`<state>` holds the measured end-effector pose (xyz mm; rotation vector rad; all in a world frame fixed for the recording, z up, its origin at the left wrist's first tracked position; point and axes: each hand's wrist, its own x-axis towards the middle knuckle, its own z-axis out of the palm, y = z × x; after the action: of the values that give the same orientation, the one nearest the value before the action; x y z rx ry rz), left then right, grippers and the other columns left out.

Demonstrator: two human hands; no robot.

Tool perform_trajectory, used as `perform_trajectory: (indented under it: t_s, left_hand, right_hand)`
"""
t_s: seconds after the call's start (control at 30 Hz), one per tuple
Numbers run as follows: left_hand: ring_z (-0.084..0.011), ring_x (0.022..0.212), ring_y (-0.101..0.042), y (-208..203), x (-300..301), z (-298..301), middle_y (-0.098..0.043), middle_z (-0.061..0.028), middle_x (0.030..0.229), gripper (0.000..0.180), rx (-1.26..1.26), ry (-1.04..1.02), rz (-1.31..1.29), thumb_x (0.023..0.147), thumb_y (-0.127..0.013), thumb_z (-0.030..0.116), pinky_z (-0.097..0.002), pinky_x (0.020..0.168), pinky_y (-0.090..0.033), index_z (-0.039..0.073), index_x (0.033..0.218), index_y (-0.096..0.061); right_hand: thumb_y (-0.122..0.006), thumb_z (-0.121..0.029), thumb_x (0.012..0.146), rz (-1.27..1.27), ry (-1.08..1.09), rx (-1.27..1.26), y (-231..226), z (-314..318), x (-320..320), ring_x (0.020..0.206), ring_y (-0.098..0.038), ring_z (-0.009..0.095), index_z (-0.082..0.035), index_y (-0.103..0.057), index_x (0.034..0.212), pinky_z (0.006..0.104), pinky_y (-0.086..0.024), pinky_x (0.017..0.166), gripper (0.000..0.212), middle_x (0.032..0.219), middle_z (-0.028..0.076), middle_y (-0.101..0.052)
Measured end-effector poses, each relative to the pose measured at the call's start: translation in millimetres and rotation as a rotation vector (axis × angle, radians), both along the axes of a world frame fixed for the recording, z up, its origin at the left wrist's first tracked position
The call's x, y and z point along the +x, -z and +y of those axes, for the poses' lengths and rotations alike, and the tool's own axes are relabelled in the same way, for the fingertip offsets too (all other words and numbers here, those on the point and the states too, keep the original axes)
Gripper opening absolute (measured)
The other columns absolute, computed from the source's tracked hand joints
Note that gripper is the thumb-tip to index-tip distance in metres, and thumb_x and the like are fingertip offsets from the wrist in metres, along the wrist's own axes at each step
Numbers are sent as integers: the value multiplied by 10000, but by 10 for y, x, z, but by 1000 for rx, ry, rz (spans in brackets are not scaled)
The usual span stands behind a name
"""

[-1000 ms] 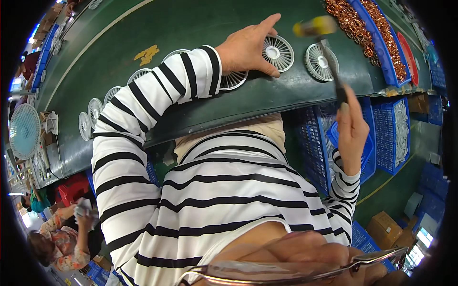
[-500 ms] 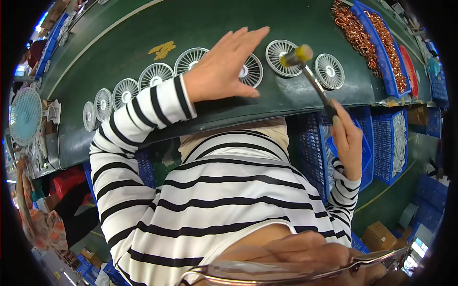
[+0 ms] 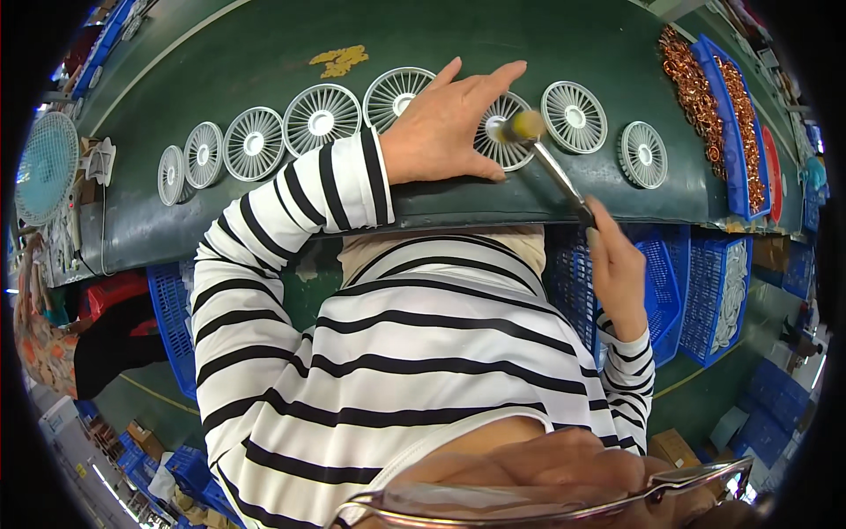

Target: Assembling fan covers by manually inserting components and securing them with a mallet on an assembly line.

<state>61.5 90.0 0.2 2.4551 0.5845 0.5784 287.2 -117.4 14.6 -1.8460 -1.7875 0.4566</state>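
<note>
My right hand (image 3: pixel 619 275) is closed round the dark handle of a mallet (image 3: pixel 557 179), whose pale shaft runs up and left. Its yellowish head (image 3: pixel 522 126) is over the middle of a grey spoked wheel (image 3: pixel 511 155); whether they touch I cannot tell. On that wheel's left side my left hand (image 3: pixel 445 132) lies open, thumb and fingers spread round its edge, hiding part of it. Just right of it lies another spoked wheel (image 3: pixel 589 95), then a smaller-looking one (image 3: pixel 644 155). Several more such wheels (image 3: pixel 322 122) form a row to the left.
The wheels lie on a dark green table (image 3: pixel 264 53). At the right, copper-coloured rings (image 3: pixel 692 97) are heaped beside a blue tray (image 3: pixel 718 106) holding more. Blue crates (image 3: pixel 705 300) stand below the table edge. A fan (image 3: pixel 46 167) stands far left; another person (image 3: pixel 48 339) is nearby.
The mallet head has moved left and down, from the neighbouring wheel to the one beside my left hand. My left hand stays spread at that wheel. The whole view has shifted a little.
</note>
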Motion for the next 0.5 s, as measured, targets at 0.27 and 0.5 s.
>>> perform_trajectory:
  t_s: [0.27, 0.5]
  left_hand:
    - [-335, 1146, -554, 17, -22, -5, -590, -172, 1196, 1142, -28, -25, -75, 605, -856, 343, -544, 1138, -201, 93, 1484, -172]
    - [-393, 1325, -363, -24, -186, -10, -447, -203, 1371, 1118, 196, -6, -53, 593, -850, 396, -578, 1121, -193, 102, 1481, -238]
  right_hand:
    - [-563, -17, 903, -26, 53, 178, -180, 72, -87, 871, -685, 268, -6, -545, 1286, 317, -516, 768, 383, 1135, 203, -649]
    - [-551, -46, 925, 70, 103, -50, -241, 176, -94, 946, -688, 268, -38, -588, 1255, 290, -512, 782, 332, 1091, 215, -661]
